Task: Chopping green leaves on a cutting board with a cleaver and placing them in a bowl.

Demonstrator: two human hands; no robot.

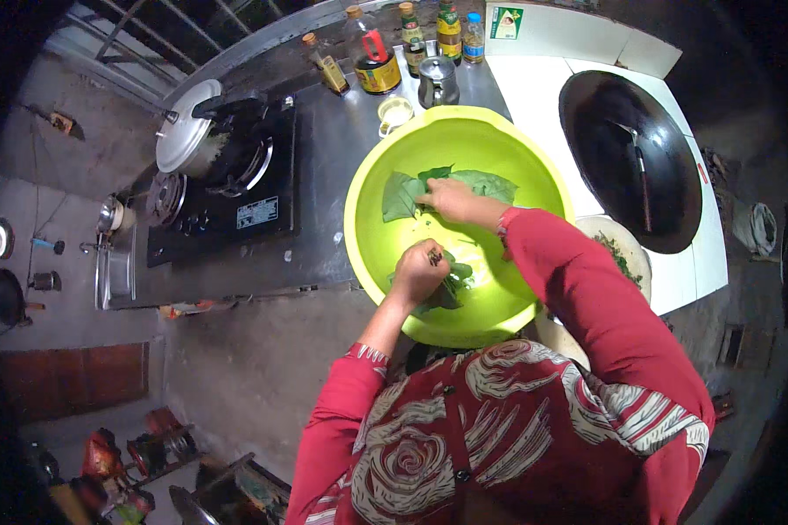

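Note:
A large yellow-green plastic basin [368,256] stands before me at the counter's edge. Inside it, at the near left, my left hand [421,270] is closed around a bunch of leafy greens [458,279], with stem ends showing at the top of the fist. My right hand [452,199] reaches over from the right, its fingertips on large green leaves [404,195] in the far part of the basin. Whether those fingers grip a leaf cannot be told. Small green bits lie on the basin's bottom between the hands.
Right of the basin are a black wok [630,157] with a spatula [642,177] and a bowl of chopped greens [638,252]. Behind stand a metal pitcher [438,82], a small cup [394,113] and sauce bottles [375,71]. A gas stove [236,210] is left.

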